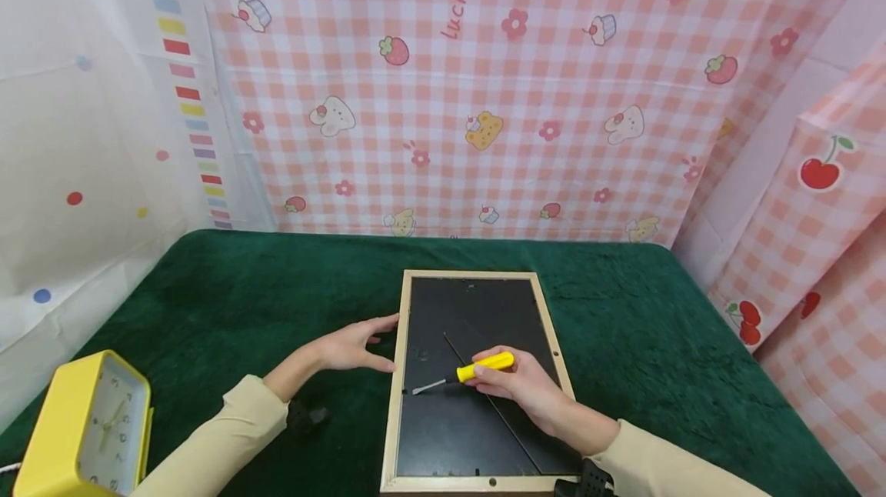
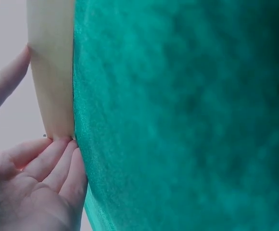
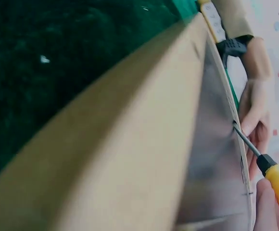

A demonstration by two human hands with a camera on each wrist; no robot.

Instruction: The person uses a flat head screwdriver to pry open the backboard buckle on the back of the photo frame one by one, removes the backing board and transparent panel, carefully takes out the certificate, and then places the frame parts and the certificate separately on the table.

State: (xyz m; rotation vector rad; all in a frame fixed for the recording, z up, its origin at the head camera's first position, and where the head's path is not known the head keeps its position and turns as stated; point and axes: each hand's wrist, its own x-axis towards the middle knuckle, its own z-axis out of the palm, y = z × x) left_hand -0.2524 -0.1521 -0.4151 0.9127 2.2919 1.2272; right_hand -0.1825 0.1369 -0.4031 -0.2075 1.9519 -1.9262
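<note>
A picture frame with a light wooden border lies face down, its black backing board upward. A thin diagonal line crosses the board. My right hand grips a screwdriver by its yellow handle, the metal shaft pointing left. Its tip is close to a small dark tab at the inner left edge; in the right wrist view the screwdriver reaches that same edge. My left hand is at the frame's left side. In the left wrist view, its extended fingers touch the wooden side, thumb spread away from them.
A yellow alarm clock stands at the near left on the dark green cloth. Small dark tabs and holes line the frame's border. A pink checked curtain hangs behind the table, with more curtain on both sides.
</note>
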